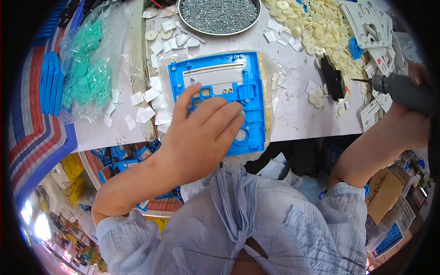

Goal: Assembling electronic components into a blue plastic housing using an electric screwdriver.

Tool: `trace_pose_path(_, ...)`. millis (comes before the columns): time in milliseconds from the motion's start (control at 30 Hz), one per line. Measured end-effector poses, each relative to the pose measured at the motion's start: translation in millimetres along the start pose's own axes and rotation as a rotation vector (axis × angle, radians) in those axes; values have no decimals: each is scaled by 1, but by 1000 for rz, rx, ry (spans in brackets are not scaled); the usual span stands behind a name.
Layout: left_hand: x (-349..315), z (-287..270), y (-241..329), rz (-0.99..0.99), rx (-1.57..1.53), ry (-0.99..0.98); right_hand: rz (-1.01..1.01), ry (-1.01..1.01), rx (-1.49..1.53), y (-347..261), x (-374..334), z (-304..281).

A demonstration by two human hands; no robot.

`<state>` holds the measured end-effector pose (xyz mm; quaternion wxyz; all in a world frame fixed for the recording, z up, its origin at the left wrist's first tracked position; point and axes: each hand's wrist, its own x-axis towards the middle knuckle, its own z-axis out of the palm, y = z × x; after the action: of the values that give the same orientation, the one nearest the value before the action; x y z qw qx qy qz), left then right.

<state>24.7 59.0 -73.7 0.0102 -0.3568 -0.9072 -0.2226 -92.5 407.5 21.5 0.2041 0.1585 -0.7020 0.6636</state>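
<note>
A blue plastic casing (255,117) with screw posts and a grey-white panel (215,78) lies on a padded, plastic-wrapped block (268,91) at the table's front edge. Across its middle rests my left hand (201,133), fingers stretched out and the index finger apart from the others. Its fingertips touch the casing's inside; the thumb is hidden below the palm. At the far right, my right hand (417,75) is closed around a dark grey electric screwdriver (403,89). The bit points left, away from the casing, and the picture's dark rim hides part of that hand.
Behind the casing stands a round metal pan (217,18) of small screws. Cream plastic discs (316,27) heap at the back right, near a black plastic part (332,78). White squares (146,114), bagged green pieces (87,68) and blue strips (51,85) lie left.
</note>
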Motion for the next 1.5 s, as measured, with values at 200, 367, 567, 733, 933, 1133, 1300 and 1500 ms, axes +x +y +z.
trace_pose_path(200, 91, -10, -107, 6, 167, 396, 60, -34, 58, 6, -4, 2)
trace_pose_path(367, 137, -3, -129, 2, 271, 115, 136, -74, 103, 3, -5, -7)
trace_pose_path(567, 143, 4, -139, 14, 371, 208, 95, -18, 95, 8, -18, 18)
trace_pose_path(733, 140, -15, -128, -79, 81, 121, 120, -303, 303, 17, -16, 25)
trace_pose_path(933, 46, -18, -27, 121, -42, 38, 224, -491, 499, -5, -48, 61)
trace_pose_path(1133, 4, 10, 14, -11, -212, 252, 301, -560, 751, -21, -81, 109)
trace_pose_path(1300, 2, 12, 19, -67, -265, 347, 327, -570, 626, -36, -81, 115)
trace_pose_path(1500, 1, 10, 16, -40, -267, 375, 280, -668, 666, -26, -83, 123)
